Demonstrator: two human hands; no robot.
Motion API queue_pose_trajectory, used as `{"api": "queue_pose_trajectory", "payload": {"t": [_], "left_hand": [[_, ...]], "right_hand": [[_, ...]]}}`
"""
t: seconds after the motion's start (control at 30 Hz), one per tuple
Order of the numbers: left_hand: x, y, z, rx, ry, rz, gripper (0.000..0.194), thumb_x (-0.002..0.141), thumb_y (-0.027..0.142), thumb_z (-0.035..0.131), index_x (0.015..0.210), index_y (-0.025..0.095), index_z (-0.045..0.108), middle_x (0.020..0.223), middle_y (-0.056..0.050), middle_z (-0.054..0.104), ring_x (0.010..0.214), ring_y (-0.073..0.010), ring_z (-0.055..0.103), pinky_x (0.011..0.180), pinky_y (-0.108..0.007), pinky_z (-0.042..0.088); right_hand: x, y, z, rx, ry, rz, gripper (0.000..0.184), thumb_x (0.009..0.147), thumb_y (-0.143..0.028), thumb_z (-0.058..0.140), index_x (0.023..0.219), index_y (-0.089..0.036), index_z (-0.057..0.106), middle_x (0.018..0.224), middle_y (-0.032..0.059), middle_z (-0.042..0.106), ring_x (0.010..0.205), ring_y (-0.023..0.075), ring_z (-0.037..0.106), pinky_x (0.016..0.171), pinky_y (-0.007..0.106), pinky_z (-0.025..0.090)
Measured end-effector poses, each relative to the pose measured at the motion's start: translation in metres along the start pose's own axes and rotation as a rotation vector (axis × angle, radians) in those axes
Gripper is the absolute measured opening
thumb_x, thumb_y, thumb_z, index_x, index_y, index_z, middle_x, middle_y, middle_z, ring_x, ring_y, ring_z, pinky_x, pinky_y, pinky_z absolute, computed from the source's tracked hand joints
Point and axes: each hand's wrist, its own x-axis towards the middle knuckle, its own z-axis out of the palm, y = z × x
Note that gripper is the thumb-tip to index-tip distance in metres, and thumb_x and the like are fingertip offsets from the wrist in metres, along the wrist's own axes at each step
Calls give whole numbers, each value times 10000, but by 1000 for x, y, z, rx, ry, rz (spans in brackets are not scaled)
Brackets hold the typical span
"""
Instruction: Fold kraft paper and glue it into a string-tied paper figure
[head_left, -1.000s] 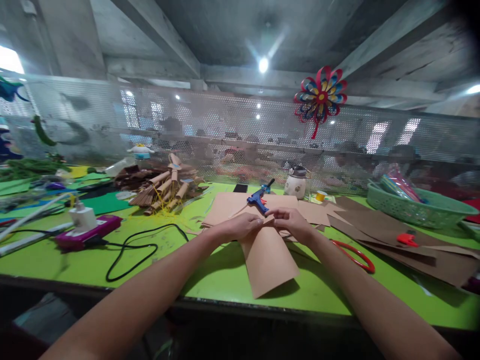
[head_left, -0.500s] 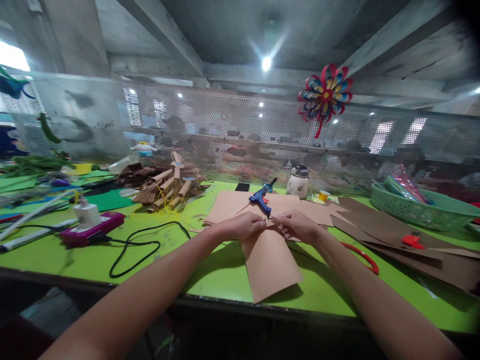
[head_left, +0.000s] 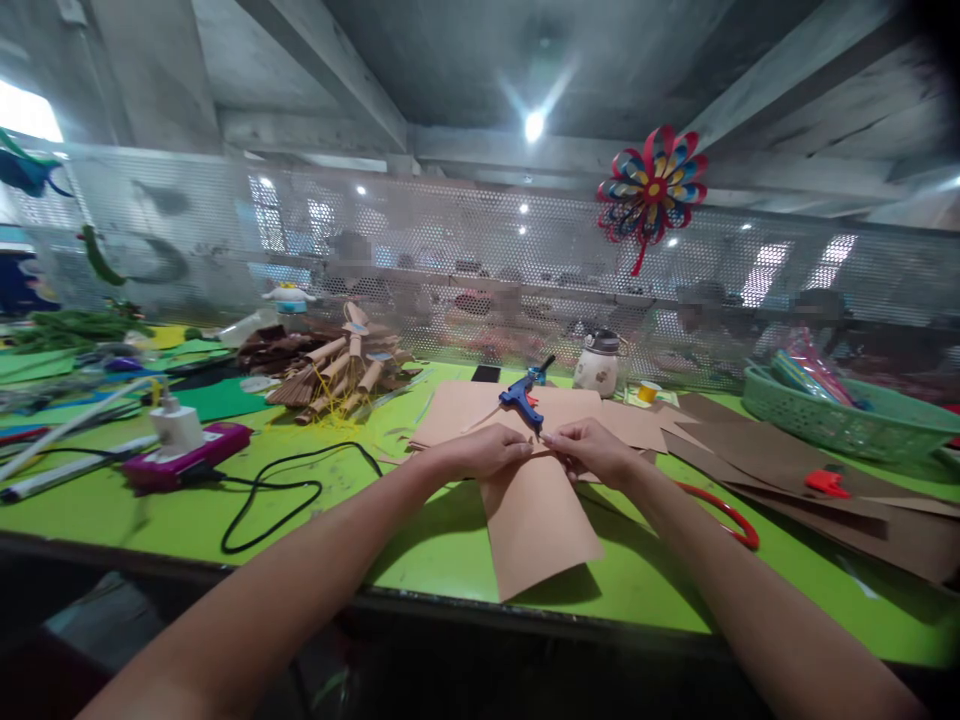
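Note:
A tan sheet of paper (head_left: 536, 525) lies on the green table (head_left: 375, 510), its near end reaching toward the table's front edge. My left hand (head_left: 487, 450) and my right hand (head_left: 592, 450) meet at the sheet's far end, fingers pinched on its top edge. Just behind my fingers a blue glue gun (head_left: 523, 398) rests on more tan sheets (head_left: 457, 405).
Red-handled scissors (head_left: 720, 512) lie right of my right arm. Brown sheets (head_left: 787, 460) and a green basket (head_left: 840, 415) fill the right side. A magenta power strip (head_left: 184, 455) with a black cable (head_left: 277, 490) sits at left, near a pile of paper rolls (head_left: 330, 375). A perforated screen stands behind.
My hands stay pinched at the sheet's top edge and have barely shifted. The view has drifted slightly.

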Motion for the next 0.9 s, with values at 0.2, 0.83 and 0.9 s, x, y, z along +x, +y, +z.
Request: {"api": "queue_pose_trajectory", "payload": {"t": [0.2, 0.83, 0.9], "left_hand": [[1, -3, -1, -55, -8, 17, 395, 838, 468, 339, 696, 148, 524, 683, -2, 482, 638, -125, 396, 589, -228, 311], [5, -10, 2, -142, 21, 57, 384, 825, 466, 390, 715, 137, 553, 653, 11, 467, 613, -115, 379, 569, -232, 291], [5, -11, 1, -138, 20, 59, 385, 825, 469, 386, 709, 139, 546, 648, 13, 460, 605, -113, 375, 566, -233, 289]], "right_hand": [[1, 1, 2, -14, 59, -22, 432, 699, -514, 640, 523, -141, 514, 400, -35, 499, 322, 65, 437, 342, 190, 333], [-1, -3, 11, 103, 67, 32, 442, 689, -500, 657, 513, -168, 423, 363, -94, 312, 305, 24, 219, 345, 196, 102], [0, -2, 13, 87, 93, 20, 440, 682, -504, 659, 516, -166, 431, 375, -93, 309, 321, 25, 212, 357, 201, 99]]}}
